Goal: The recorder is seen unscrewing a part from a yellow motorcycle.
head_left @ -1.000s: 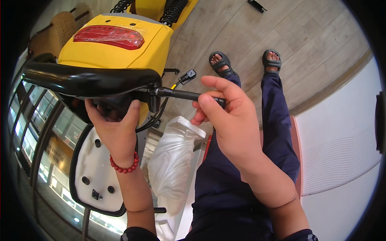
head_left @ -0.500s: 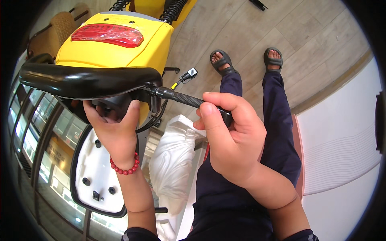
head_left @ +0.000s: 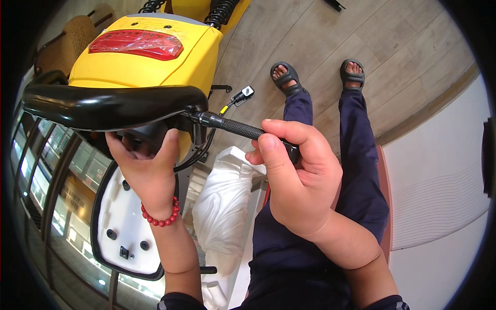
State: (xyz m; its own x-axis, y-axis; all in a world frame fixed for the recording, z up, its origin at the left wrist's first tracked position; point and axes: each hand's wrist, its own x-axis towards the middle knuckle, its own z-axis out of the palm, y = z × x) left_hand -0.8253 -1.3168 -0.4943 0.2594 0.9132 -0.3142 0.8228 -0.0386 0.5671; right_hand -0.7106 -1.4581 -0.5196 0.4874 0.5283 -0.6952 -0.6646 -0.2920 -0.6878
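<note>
A yellow scooter's rear end (head_left: 150, 70) with a film-covered red tail light (head_left: 137, 44) fills the upper left. Across it runs a glossy black grab rail (head_left: 113, 106). My left hand (head_left: 150, 175), wearing a red bead bracelet (head_left: 160, 217), reaches up beneath the rail. Its thumb and fingers spread around a dark part there, fingertips partly hidden. In my right hand (head_left: 305, 181) is a socket wrench with a knurled dark shaft (head_left: 243, 128), pinched near its black end between thumb and fingers. The shaft's far end meets the fitting at the rail's right end.
Black cables and a connector (head_left: 243, 94) hang beside the scooter. Below lie an open seat or lid with a white underside (head_left: 129, 222) and a white draped statue (head_left: 222, 206). A white panel (head_left: 439, 181) stands right; my sandalled feet rest on the wooden floor (head_left: 403, 57).
The scooter has shifted very slightly left in view. Both hands keep nearly the same position and grip.
</note>
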